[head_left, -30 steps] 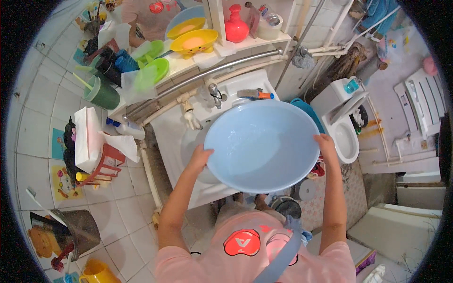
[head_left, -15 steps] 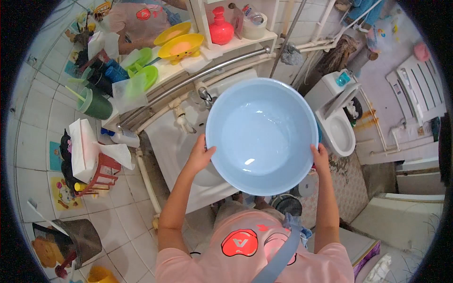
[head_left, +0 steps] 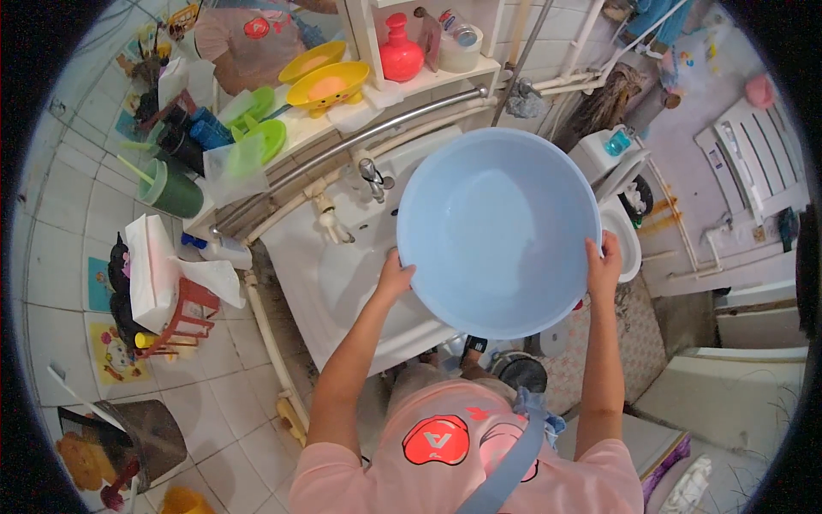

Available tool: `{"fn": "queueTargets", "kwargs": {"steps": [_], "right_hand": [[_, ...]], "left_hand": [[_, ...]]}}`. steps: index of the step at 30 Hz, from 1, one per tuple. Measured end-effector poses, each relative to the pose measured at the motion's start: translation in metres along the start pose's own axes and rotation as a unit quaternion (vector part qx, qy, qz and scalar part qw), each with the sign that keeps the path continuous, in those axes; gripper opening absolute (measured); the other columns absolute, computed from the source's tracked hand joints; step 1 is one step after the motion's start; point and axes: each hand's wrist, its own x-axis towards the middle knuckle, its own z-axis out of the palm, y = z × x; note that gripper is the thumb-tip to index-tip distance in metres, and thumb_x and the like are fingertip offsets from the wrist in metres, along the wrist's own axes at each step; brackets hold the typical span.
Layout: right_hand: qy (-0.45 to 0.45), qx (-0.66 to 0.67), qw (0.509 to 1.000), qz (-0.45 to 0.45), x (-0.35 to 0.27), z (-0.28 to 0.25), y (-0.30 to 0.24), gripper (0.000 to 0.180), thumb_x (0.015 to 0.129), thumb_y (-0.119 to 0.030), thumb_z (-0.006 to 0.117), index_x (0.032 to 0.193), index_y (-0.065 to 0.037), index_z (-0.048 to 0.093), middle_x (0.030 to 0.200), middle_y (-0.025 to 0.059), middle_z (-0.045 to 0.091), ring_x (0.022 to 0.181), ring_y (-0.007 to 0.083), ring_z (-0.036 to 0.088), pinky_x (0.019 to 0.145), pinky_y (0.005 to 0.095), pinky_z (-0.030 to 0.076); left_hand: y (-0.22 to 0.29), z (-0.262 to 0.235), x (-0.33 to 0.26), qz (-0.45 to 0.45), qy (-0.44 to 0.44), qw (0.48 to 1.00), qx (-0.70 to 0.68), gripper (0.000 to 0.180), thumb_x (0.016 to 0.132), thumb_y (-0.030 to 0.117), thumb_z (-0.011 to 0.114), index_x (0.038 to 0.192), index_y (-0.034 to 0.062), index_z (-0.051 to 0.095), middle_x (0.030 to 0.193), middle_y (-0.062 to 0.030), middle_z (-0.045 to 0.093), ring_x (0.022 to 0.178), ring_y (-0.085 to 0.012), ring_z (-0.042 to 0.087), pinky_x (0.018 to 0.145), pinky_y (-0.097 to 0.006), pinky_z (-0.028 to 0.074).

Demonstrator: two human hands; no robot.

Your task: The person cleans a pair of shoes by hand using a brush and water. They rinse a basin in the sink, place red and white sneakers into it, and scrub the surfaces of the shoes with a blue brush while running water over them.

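Left hand: the left hand [head_left: 396, 277] is closed on the rim at the basin's 8 o'clock, thumb on the edge, other fingers mostly hidden.
Right hand: the right hand [head_left: 604, 261] grips the rim between 3 and 4 o'clock.
Basin: the round, light-blue basin [head_left: 501, 231] hangs between both hands, its mouth facing up toward the view.
In the way: the basin covers part of the sink [head_left: 291, 264] on its 9 o'clock side and part of the toilet [head_left: 630, 244] at 3.
Taps: from the basin, a metal tap [head_left: 372, 178] near 10 o'clock and a cream tap [head_left: 330, 220] at 9.
Shelf: at 11 o'clock, a red bottle [head_left: 401, 53]; a yellow dish [head_left: 330, 88] lies further left.
Wall: toward 9 o'clock, white tiles [head_left: 197, 411], a green cup [head_left: 174, 190], and tissues [head_left: 154, 272] in a red basket [head_left: 184, 317].
Floor: patterned floor [head_left: 586, 368] at 5 o'clock; a dark bucket [head_left: 520, 372] at 6.
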Motion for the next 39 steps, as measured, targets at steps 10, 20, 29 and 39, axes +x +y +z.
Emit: {"fn": "queueTargets", "kwargs": {"steps": [10, 20, 29, 39], "right_hand": [[0.026, -0.068, 0.996, 0.05, 0.001, 0.006, 0.03, 0.02, 0.082, -0.017, 0.063, 0.083, 0.002, 0.056, 0.075, 0.0093, 0.055, 0.068, 0.0203, 0.052, 0.068, 0.0297, 0.044], [-0.023, 0.005, 0.989, 0.144, -0.024, 0.009, 0.099, 0.028, 0.084, -0.021, 0.061, 0.101, 0.001, 0.059, 0.087, 0.0145, 0.064, 0.077, 0.0207, 0.06, 0.071, 0.0325, 0.046], [-0.076, 0.064, 0.969, 0.228, -0.034, 0.032, 0.082, 0.024, 0.085, -0.012, 0.058, 0.104, 0.003, 0.055, 0.092, 0.0123, 0.063, 0.075, 0.0185, 0.06, 0.06, 0.0302, 0.05], [-0.093, 0.157, 0.936, 0.301, -0.034, 0.058, 0.075, 0.027, 0.084, -0.008, 0.059, 0.108, 0.003, 0.052, 0.095, 0.0127, 0.06, 0.079, 0.0204, 0.062, 0.057, 0.0315, 0.057]], "left_hand": [[0.015, -0.011, 0.034, 0.093, 0.011, 0.994, 0.059, 0.038, 0.079, -0.005, 0.051, 0.116, 0.0004, 0.042, 0.11, -0.0135, 0.055, 0.095, -0.0209, 0.058, 0.061, -0.033, 0.053], [0.065, -0.016, 0.079, 0.236, 0.029, 0.963, 0.13, 0.034, 0.075, -0.003, 0.057, 0.107, -0.0012, 0.047, 0.106, -0.0167, 0.058, 0.1, -0.028, 0.057, 0.079, -0.035, 0.048], [0.135, -0.015, 0.059, 0.3, 0.069, 0.916, 0.255, 0.04, 0.076, -0.006, 0.055, 0.114, 0.0012, 0.046, 0.107, -0.0151, 0.058, 0.099, -0.0271, 0.057, 0.081, -0.033, 0.046], [0.154, -0.016, 0.04, 0.341, 0.153, 0.873, 0.313, 0.043, 0.078, -0.003, 0.055, 0.119, 0.0035, 0.045, 0.101, -0.0159, 0.059, 0.082, -0.0257, 0.062, 0.073, -0.033, 0.047]]}}
